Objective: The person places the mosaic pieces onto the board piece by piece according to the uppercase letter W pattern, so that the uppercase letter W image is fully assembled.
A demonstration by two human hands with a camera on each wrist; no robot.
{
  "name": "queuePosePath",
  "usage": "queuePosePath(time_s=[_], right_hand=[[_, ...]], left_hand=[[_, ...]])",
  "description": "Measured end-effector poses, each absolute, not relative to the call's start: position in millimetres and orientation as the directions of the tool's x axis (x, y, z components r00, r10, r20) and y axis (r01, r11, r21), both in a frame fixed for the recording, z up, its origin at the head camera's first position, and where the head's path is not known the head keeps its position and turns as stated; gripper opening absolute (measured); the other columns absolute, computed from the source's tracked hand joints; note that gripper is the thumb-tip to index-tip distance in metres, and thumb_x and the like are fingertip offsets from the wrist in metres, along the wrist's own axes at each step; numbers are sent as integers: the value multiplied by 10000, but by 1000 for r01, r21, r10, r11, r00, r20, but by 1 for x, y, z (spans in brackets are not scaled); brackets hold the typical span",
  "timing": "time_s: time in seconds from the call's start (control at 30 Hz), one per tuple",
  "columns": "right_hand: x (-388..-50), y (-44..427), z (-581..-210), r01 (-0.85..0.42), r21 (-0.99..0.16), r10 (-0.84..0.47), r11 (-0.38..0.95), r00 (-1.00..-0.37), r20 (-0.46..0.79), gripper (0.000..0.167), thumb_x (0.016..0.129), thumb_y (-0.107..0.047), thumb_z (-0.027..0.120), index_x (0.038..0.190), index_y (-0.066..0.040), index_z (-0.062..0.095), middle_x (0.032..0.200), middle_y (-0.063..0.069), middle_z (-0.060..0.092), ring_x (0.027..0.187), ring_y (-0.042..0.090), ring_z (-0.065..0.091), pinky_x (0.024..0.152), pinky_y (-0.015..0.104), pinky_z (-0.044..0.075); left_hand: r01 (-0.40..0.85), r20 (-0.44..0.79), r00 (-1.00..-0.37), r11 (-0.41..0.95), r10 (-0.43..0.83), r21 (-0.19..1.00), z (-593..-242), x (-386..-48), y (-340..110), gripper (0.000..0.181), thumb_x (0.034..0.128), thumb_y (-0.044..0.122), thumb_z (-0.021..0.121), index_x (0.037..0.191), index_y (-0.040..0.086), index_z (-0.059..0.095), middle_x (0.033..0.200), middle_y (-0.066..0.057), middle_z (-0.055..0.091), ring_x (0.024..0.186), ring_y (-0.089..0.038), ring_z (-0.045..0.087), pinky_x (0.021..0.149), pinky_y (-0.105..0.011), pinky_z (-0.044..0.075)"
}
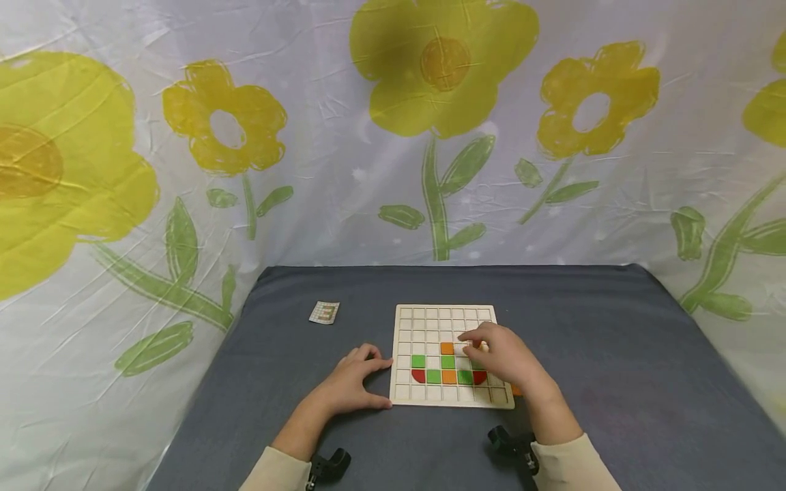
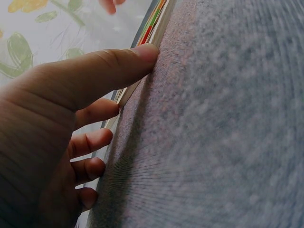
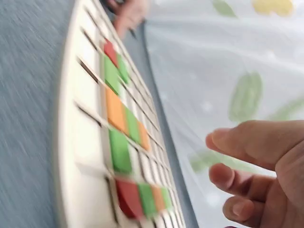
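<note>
A pale wooden grid board (image 1: 402, 395) lies on the dark cloth. Red, green and orange pieces fill some of its cells, among them an orange square (image 1: 447, 348), a green square (image 1: 418, 361) and a rounded red piece (image 1: 418, 376). My left hand (image 1: 350, 382) touches the board's left edge with thumb and fingertips; the left wrist view shows the thumb (image 2: 109, 71) against that edge. Above the board's right part hovers my right hand (image 1: 506, 354), thumb and fingers apart. In the right wrist view nothing shows between its fingers (image 3: 232, 140). It partly hides pieces beneath.
A small card (image 1: 324, 312) with a grid and a brown E-like figure lies at the back left. An orange piece (image 1: 516, 390) peeks out by the board's right edge, partly behind my right wrist. A flower-printed white curtain (image 1: 331, 170) stands behind the dark tabletop (image 1: 614, 341).
</note>
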State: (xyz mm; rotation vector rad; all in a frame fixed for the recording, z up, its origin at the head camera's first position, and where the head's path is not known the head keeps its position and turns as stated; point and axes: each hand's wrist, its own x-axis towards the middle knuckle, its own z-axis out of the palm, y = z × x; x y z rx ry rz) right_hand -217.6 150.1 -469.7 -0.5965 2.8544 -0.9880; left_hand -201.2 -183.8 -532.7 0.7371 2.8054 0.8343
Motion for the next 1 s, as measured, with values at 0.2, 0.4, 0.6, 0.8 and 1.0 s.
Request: queuePosePath(time_s=[0.2,0.4,0.6,0.8,1.0], right_hand=[[-220,191,-467,-202,-683,-328,702,-943,-57,232,966,-123,711,1179,-40,752,863,25,548,715,204,468,616,359,395],[-218,221,-469,-69,-745,-351,664,-908,-229,177,863,-14,774,1018,17,693,740,39,491,675,203,447,638,368,382],[-217,225,-478,-13,-701,-342,713,-879,-332,373,692,40,851,942,-17,579,783,58,523,703,207,473,658,348,380],[-219,224,-485,0,-633,-264,775,-909,-323,349,704,11,837,925,-56,575,810,63,515,703,216,487,629,346,391],[-225,229,-492,-33,-567,-184,823,-960,-212,291,827,-62,778,1077,1,643,817,80,555,688,225,492,617,360,393]], left_hand=[[429,45,-874,722,485,543,-530,-201,-186,775,748,427,918,1420,154,645,1161,57,456,1057,-178,419,930,-457,364],[425,41,-875,726,482,541,-533,-203,-188,788,747,455,913,1425,160,642,1163,58,455,1058,-173,419,928,-458,364],[413,32,-880,729,474,546,-537,-204,-189,800,744,481,910,1429,170,639,1164,65,453,1069,-168,420,934,-459,366],[414,32,-878,724,478,551,-538,-204,-187,804,742,492,908,1428,171,640,1172,64,458,1067,-168,420,937,-464,369],[411,23,-878,730,478,546,-536,-203,-183,800,740,486,910,1426,172,642,1171,65,457,1065,-168,421,933,-459,373]])
